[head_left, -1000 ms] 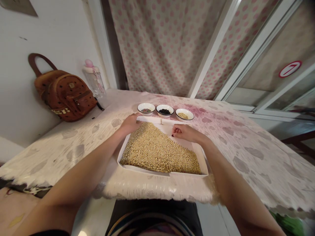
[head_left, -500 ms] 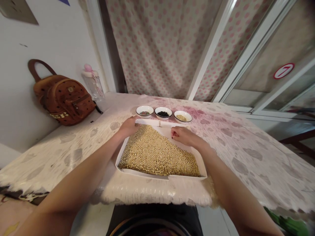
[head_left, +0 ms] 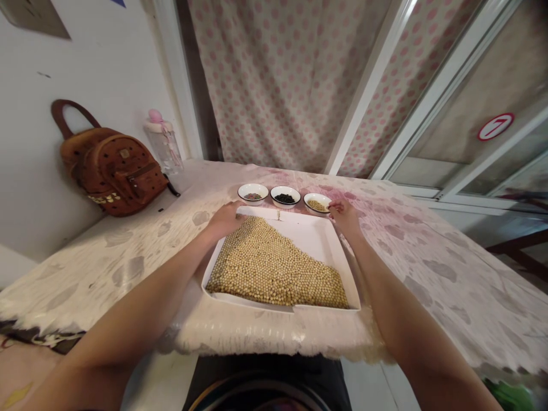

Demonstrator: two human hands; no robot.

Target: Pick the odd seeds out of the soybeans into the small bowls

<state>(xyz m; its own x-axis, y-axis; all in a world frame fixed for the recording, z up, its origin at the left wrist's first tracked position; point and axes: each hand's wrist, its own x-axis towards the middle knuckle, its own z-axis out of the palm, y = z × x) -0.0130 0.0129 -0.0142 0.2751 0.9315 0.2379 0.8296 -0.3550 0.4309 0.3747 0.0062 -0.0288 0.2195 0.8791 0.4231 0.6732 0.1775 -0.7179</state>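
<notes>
A white square tray (head_left: 302,234) holds a sloping layer of soybeans (head_left: 274,265) covering its near-left part, while its far-right part shows bare. My left hand (head_left: 225,221) rests on the far-left rim of the tray, touching the edge of the beans. My right hand (head_left: 345,218) is at the far-right corner, its fingertips gathered at the rim of a white bowl of soybeans (head_left: 317,204). Whether those fingers hold anything is hidden. Two more small white bowls stand to the left, one of black beans (head_left: 285,197) and one of mixed seeds (head_left: 252,194).
The tray and bowls stand on a table under a fringed, leaf-patterned cloth (head_left: 428,285). A brown backpack (head_left: 115,171) and a plastic bottle (head_left: 163,145) stand against the wall at the left. A polka-dot curtain (head_left: 278,85) hangs behind.
My right hand has moved from above the bare part of the tray to the far right, reaching the rim of the soybean bowl. My left hand has stayed on the rim.
</notes>
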